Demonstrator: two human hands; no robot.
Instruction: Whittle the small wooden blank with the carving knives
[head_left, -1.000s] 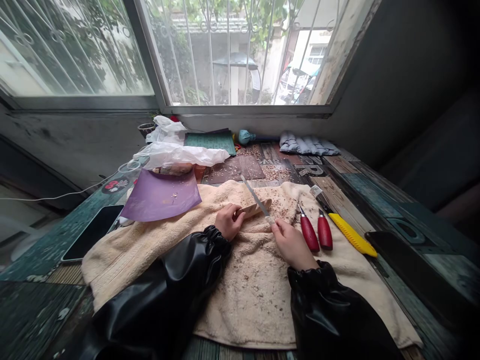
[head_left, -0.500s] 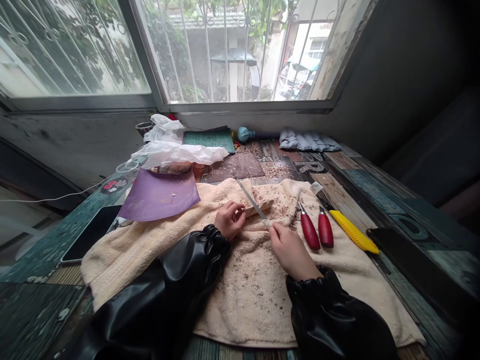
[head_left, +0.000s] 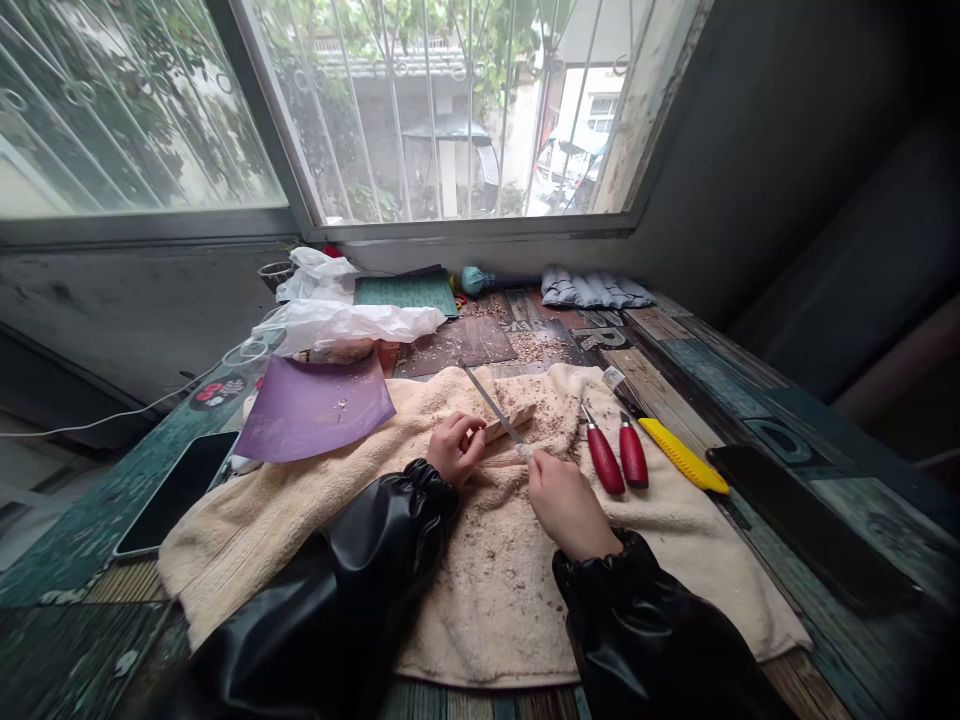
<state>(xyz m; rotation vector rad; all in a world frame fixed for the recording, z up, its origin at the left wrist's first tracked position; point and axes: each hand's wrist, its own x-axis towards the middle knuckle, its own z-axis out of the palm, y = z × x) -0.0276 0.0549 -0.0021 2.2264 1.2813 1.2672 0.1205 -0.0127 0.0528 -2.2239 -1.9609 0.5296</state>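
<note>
1. We see one wooden strip [head_left: 495, 432] just right of the frame's centre, a little below mid-height, above a beige towel [head_left: 480, 600]. Its long axis slants: the near end sits at the lower left by the fingers, and the free end points to the upper right.
2. We see our left hand [head_left: 456, 448] with its grip curled in, pinching the strip's near end.
3. We see our right hand [head_left: 571, 500] with its grip wrapped around the pale handle end of one file [head_left: 484, 393]. The file's long axis runs from lower right to upper left, its tip near the towel's far edge, so it crosses the strip; whether the two press together we cannot tell.
4. Right of centre we count two red-handled tools [head_left: 604, 460] side by side, their tips towards the upper left, and beyond them one yellow-handled tool [head_left: 682, 455] slanting down to the right.
5. At left we count one purple sheet [head_left: 319, 410] and one dark tablet [head_left: 176, 495]; at lower right, one long black slab [head_left: 810, 530] on the table [head_left: 697, 350].
6. Wood shavings [head_left: 540, 347], too many for us to count, lie scattered across towel and table.
</note>
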